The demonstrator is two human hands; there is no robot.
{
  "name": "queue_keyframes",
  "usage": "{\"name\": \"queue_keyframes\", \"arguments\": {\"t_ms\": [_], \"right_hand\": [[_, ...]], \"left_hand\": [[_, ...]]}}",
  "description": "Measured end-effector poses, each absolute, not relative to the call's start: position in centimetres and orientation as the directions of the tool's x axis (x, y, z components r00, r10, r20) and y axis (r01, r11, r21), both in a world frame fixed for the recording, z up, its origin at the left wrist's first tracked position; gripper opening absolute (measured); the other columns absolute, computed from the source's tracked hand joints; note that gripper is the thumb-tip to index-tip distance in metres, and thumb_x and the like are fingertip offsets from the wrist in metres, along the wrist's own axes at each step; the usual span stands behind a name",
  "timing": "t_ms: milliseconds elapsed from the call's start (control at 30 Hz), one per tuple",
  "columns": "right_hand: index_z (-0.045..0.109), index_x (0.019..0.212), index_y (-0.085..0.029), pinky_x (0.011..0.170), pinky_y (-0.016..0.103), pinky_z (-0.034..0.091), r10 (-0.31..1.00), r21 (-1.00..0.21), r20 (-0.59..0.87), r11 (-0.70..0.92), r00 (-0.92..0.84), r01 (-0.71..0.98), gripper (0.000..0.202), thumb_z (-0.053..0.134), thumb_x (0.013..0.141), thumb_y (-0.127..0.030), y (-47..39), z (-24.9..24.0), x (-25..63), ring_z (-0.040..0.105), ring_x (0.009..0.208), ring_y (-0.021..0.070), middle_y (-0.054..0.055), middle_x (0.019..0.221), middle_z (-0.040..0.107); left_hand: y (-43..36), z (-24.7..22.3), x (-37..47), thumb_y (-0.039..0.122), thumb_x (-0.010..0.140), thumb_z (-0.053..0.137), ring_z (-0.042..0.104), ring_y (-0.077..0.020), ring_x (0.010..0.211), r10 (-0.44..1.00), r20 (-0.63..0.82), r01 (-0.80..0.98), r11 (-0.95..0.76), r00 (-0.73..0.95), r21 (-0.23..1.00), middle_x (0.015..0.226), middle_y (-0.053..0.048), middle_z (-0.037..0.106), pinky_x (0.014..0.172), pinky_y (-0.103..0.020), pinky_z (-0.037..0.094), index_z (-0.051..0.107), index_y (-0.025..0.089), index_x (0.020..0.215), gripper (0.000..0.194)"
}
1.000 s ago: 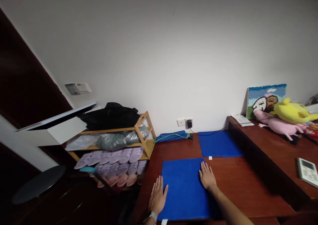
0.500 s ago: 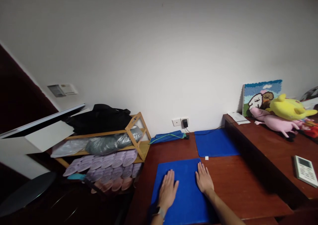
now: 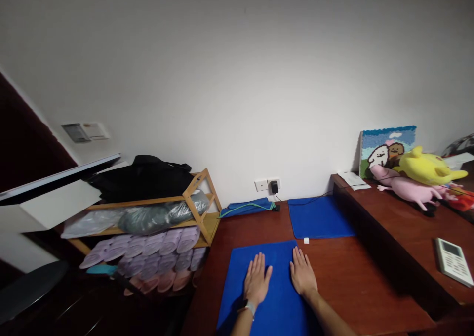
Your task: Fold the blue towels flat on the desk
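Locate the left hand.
Low in the head view, near centre, the left hand rests on the nearer blue cloth, left of the right hand.

Light blooms on the wall [image 3: 277,94] beyond the right hand [image 3: 302,273], fading grey towards the corners! Left of the left hand [image 3: 256,280], near-black swallows the round seat [image 3: 33,286]; plastic wrapping [image 3: 185,212] glints, wall switches [image 3: 85,132] blur, the white box [image 3: 61,202] stretches. Right of the right hand, deep shadow fills the desk's step [image 3: 377,257].
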State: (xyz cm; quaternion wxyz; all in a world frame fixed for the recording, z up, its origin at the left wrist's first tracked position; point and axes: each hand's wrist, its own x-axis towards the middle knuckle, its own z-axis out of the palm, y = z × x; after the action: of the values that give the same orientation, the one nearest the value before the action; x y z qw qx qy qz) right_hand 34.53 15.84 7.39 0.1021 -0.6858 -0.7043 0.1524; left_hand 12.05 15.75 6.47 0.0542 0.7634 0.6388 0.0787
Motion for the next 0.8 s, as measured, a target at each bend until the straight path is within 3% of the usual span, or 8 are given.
{"name": "queue_keyframes", "arguments": {"t_ms": [133,200,500,800], "right_hand": [[0.023,0.164,-0.007,0.132,0.042,0.013,0.998,-0.377,-0.049,0.005,-0.025,0.926,0.068,0.015,0.104,-0.038,15.9,7.2,34.4,0.016,0.161,0.0209,0.006,0.173,0.019],[0.024,0.165,-0.008,0.132,0.042,0.013,0.999,-0.376,-0.041,0.004,-0.021,0.927,0.068,0.015,0.104,-0.038,15.8,7.0,34.4,0.017,0.161,0.0209,0.006,0.173,0.02],[0.026,0.165,-0.01,0.13,0.042,0.018,0.998,-0.316,-0.062,-0.022,0.002,0.949,0.069,0.015,0.104,-0.04,17.2,7.7,34.5,0.023,0.16,0.0212,0.006,0.172,0.024],[0.021,0.165,-0.01,0.132,0.042,0.011,0.997,-0.336,-0.051,0.033,-0.053,0.941,0.069,0.016,0.104,-0.042,20.0,7.2,34.4,0.016,0.161,0.0208,0.005,0.173,0.019]], "left_hand": [[15.7,6.1,5.2,0.054,0.106,0.021,0.024,-0.0269,0.16,0.992,0.074,0.989,0.095,-0.104,0.117,0.171,-0.012,0.026,0.132,-0.049,0.022,0.028,0.009,0.164,0.074],[15.7,5.5,3.3,0.052,0.105,0.023,0.024,-0.0267,0.16,0.982,0.101,0.983,0.152,-0.163,0.106,0.171,-0.014,0.026,0.131,-0.047,0.022,0.027,0.006,0.163,0.074],[15.7,4.3,2.8,0.056,0.104,0.022,0.028,-0.0272,0.159,0.976,0.16,0.983,0.127,-0.148,0.135,0.17,-0.014,0.03,0.131,-0.047,0.023,0.032,0.006,0.162,0.077],[15.6,3.3,1.9,0.056,0.104,0.023,0.031,-0.0266,0.158,0.967,0.2,0.981,0.128,-0.156,0.146,0.17,-0.014,0.034,0.13,-0.046,0.026,0.034,0.006,0.161,0.077]]}}
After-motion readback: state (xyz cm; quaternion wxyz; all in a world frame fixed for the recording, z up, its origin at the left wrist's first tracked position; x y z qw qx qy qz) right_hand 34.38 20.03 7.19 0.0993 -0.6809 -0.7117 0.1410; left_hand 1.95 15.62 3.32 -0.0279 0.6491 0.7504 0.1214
